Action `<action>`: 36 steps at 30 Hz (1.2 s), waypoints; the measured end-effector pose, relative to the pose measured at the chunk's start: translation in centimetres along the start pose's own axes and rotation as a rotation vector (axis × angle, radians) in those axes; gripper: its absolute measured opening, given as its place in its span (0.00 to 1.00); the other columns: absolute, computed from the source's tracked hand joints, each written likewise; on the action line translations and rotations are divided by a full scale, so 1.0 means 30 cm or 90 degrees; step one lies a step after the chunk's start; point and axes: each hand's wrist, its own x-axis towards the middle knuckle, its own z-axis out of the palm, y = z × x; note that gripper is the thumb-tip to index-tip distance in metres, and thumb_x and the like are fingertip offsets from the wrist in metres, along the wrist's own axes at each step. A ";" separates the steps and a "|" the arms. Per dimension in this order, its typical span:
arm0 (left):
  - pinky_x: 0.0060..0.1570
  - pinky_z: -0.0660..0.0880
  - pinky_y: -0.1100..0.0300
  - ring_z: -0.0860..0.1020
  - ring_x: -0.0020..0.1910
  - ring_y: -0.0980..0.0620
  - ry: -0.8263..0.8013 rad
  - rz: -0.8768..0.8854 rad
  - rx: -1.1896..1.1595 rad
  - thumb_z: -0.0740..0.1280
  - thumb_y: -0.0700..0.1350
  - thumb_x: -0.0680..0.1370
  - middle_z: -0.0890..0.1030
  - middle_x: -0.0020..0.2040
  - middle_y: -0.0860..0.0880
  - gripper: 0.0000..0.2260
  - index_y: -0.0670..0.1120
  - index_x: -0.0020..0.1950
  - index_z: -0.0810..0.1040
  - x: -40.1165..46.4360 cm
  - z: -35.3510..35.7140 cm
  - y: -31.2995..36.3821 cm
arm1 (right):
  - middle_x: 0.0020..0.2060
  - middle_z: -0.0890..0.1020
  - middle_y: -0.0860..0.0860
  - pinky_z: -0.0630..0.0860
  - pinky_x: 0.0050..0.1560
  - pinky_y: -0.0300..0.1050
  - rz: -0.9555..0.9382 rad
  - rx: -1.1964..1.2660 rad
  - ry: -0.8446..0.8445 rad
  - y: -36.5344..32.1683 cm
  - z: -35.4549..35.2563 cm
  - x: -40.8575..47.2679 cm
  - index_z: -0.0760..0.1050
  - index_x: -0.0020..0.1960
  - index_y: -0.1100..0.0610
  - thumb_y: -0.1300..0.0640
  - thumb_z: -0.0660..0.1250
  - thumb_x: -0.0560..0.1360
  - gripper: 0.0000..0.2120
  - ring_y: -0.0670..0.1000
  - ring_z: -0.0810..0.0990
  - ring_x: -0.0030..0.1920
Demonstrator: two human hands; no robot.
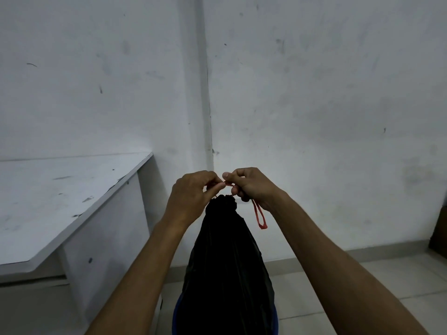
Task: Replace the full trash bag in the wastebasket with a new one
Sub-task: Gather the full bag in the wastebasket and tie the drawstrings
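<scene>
A full black trash bag (225, 262) stands stretched upward in the middle of the view, its mouth gathered tight at the top. Its lower part sits in a blue wastebasket (175, 317), of which only a sliver of rim shows. A red drawstring (260, 217) comes out of the gathered mouth. My left hand (191, 194) pinches the string just above the bag's top. My right hand (251, 187) pinches the same string close beside it, and a red loop hangs down below that hand.
A white desk (60, 201) stands at the left against the white wall, its side panel close to the bag. Pale floor tiles (362, 286) lie to the right. A dark brown object (439, 235) shows at the right edge.
</scene>
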 end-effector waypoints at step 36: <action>0.49 0.71 0.65 0.79 0.47 0.62 -0.082 -0.188 -0.240 0.68 0.58 0.77 0.83 0.47 0.58 0.12 0.52 0.46 0.87 0.058 -0.054 0.046 | 0.34 0.79 0.50 0.74 0.39 0.38 -0.181 -0.085 0.164 -0.005 0.039 -0.103 0.77 0.42 0.56 0.51 0.62 0.83 0.14 0.44 0.77 0.34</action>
